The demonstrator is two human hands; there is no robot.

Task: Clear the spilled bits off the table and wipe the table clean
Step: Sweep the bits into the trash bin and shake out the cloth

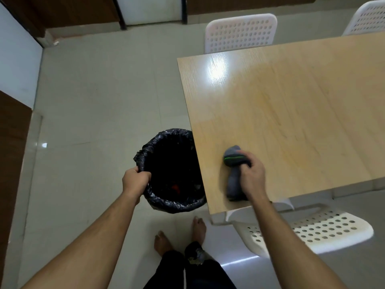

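Two bare forearms are seen, with no sleeves, watch or rings visible on the left hand (136, 180) or the right hand (253, 176). Dark trousers (193, 270) are worn, with a thin pale stripe down one leg. Both feet (180, 234) are bare on the floor.

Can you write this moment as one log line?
left hand: grips bin rim | right hand: holds cloth on table

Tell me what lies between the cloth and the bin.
In the head view, only a bare strip of table top and its left edge separate the grey cloth, gripped by the right hand, from the bin, which the left hand holds against that edge.
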